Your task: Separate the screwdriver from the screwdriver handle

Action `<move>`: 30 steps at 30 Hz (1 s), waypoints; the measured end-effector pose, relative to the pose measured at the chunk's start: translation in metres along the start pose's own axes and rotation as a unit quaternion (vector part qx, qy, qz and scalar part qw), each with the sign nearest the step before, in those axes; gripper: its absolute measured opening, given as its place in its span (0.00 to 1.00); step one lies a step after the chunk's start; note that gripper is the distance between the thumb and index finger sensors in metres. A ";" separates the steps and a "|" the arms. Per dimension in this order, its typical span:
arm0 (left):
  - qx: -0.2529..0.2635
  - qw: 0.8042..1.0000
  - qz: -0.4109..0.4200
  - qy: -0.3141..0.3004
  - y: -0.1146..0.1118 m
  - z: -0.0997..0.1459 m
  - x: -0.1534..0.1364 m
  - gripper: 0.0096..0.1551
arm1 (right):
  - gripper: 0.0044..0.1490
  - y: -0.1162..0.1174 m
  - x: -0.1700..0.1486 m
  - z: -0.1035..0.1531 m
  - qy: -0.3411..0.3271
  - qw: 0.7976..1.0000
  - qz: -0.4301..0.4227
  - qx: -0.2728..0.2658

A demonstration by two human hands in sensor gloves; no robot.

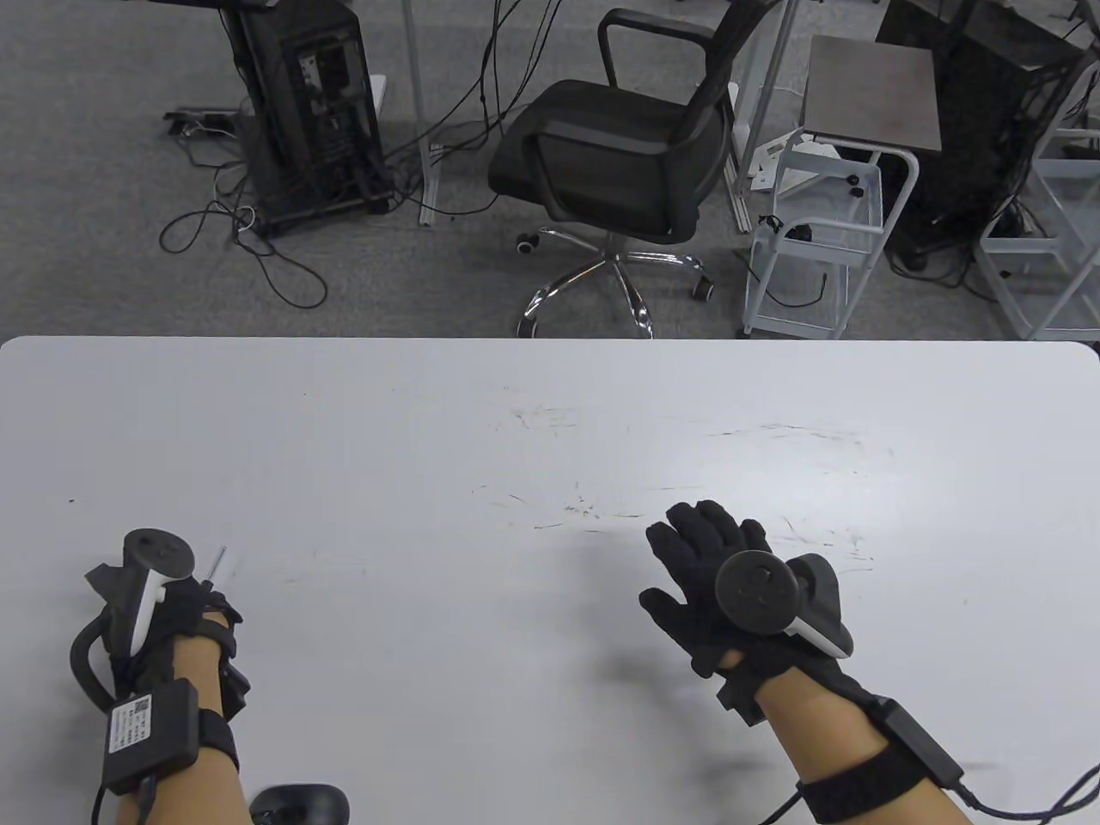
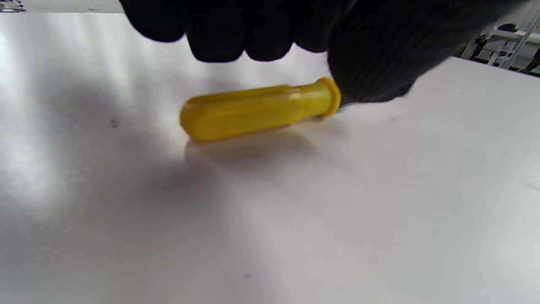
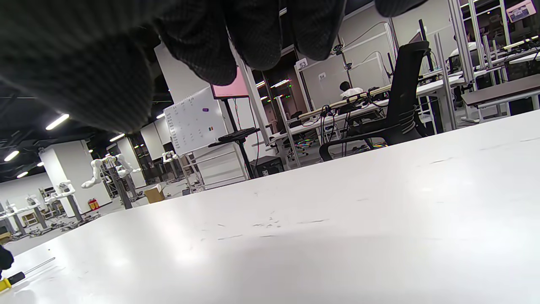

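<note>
On the white table [image 1: 550, 412], the yellow handle [image 2: 259, 110] lies flat just under the left hand [image 1: 163, 619], whose fingers curl above without gripping it. Only the table view shows the metal shaft [image 1: 216, 563] poking beyond. The right hand [image 1: 730, 584] hovers open, well apart.
</note>
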State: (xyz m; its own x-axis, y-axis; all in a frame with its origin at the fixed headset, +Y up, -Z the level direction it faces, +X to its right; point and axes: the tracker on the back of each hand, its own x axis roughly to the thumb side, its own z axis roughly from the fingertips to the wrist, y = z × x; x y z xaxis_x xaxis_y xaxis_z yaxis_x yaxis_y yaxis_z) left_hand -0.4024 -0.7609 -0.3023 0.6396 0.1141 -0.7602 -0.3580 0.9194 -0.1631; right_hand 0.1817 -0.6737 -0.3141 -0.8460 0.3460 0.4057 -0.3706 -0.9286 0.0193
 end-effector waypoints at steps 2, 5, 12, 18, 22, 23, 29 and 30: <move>-0.001 1.000 -0.011 0.009 -0.003 -0.002 -0.002 0.43 | 0.47 0.000 0.000 0.000 0.000 1.000 -0.001 0.000; 0.003 0.999 -0.026 0.029 -0.007 -0.004 -0.004 0.41 | 0.47 -0.001 0.000 0.000 -0.001 1.000 -0.001 0.000; 0.011 0.997 -0.057 0.040 -0.013 -0.006 -0.004 0.33 | 0.47 -0.001 0.000 0.000 -0.002 1.000 0.000 -0.001; 0.029 0.997 -0.067 0.032 -0.014 -0.006 -0.003 0.30 | 0.47 -0.001 0.000 0.000 -0.002 1.000 0.000 -0.002; 0.027 0.998 -0.053 0.005 -0.008 -0.001 0.008 0.30 | 0.47 0.000 0.000 0.000 -0.002 1.000 0.000 -0.001; 0.036 0.998 -0.057 -0.018 -0.005 0.003 0.015 0.30 | 0.47 0.000 0.000 0.000 -0.003 1.000 0.001 -0.001; 0.042 0.986 -0.026 -0.162 0.009 0.037 0.061 0.30 | 0.46 0.001 0.001 0.000 -0.009 1.000 0.001 -0.002; 0.039 0.983 -0.020 -0.179 0.009 0.042 0.066 0.30 | 0.46 0.001 0.001 0.000 -0.010 1.000 0.001 -0.002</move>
State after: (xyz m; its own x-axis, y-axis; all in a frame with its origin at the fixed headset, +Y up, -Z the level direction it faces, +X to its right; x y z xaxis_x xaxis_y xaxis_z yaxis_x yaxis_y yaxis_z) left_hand -0.3351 -0.7292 -0.3275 0.8555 0.1908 -0.4813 -0.2844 0.9500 -0.1289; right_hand 0.1805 -0.6741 -0.3132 -0.8387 0.3416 0.4241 -0.3709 -0.9286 0.0145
